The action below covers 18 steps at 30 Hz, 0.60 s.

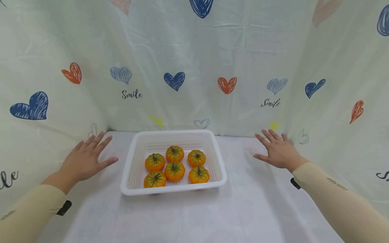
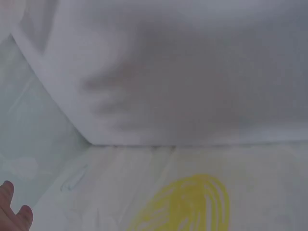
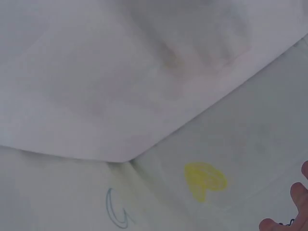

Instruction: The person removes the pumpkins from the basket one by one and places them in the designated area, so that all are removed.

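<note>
Fingers (image 1: 103, 144) are spread wide and empty in the head view, on both the left hand (image 1: 80, 163) and the right hand (image 1: 279, 152). Between the hands, apart from each, a white basket (image 1: 173, 190) sits on the worktop (image 1: 194, 216), its long axis running left to right. Inside lie six orange pumpkins (image 1: 174, 171), stems mostly upward. Behind hangs a curtain (image 1: 194, 108) printed with hearts. From the left wrist, two fingertips (image 2: 25, 215) show at the lower left, separated. From the right wrist, separated fingertips show at the lower right, near a yellow heart (image 3: 206, 180).
</note>
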{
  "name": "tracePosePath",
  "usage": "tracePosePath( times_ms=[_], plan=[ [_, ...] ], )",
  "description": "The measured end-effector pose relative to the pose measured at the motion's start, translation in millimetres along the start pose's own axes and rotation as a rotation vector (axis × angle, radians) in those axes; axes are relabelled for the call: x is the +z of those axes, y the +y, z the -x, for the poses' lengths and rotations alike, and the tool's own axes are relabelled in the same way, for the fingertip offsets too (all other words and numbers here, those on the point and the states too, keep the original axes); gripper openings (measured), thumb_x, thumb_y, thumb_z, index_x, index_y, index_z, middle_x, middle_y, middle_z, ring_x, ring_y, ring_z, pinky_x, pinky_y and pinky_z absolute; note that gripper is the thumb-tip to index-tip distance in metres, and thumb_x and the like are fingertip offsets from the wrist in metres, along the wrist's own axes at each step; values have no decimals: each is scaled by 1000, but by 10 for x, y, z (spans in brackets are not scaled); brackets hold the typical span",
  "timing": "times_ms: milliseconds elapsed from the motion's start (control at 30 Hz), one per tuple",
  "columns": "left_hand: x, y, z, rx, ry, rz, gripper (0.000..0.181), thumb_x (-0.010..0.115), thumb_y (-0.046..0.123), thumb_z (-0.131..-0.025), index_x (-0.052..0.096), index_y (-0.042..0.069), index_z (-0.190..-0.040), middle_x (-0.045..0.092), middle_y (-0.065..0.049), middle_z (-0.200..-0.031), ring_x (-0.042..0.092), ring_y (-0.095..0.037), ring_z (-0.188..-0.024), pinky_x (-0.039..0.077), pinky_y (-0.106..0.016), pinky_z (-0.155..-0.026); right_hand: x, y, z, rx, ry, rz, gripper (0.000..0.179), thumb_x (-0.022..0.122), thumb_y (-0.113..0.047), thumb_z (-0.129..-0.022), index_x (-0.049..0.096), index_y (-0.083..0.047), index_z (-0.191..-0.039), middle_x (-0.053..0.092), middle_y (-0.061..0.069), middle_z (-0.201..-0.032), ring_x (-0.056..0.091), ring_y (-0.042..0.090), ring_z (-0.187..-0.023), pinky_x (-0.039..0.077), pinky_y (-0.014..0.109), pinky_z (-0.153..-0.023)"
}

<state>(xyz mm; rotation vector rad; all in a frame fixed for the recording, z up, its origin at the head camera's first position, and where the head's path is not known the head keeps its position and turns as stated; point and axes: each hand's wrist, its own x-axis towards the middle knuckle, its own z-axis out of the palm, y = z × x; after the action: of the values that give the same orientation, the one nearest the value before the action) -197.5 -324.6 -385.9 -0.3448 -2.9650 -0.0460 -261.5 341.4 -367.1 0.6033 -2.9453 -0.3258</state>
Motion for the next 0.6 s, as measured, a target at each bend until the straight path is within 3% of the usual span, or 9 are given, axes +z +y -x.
tracePosePath(
  times_ms=[367,600],
  plan=[
    [90,297,-45,5,-16,139,91,49,65,-95,21,6,-158,21,-29,-159,23,-50,-142,15,-68,-112,27,-150,-145,-11,-14,-24,94,41,-77,-90,29,-13,-158,24,21,-161,16,44,-147,15,73,-109],
    [171,430,-66,-18,-71,222,91,48,64,-96,16,8,-160,18,-28,-160,25,-55,-139,23,-72,-107,-28,-242,-196,-8,-24,-72,93,43,-76,-91,29,-13,-158,24,21,-161,16,43,-147,15,72,-110]
  ],
)
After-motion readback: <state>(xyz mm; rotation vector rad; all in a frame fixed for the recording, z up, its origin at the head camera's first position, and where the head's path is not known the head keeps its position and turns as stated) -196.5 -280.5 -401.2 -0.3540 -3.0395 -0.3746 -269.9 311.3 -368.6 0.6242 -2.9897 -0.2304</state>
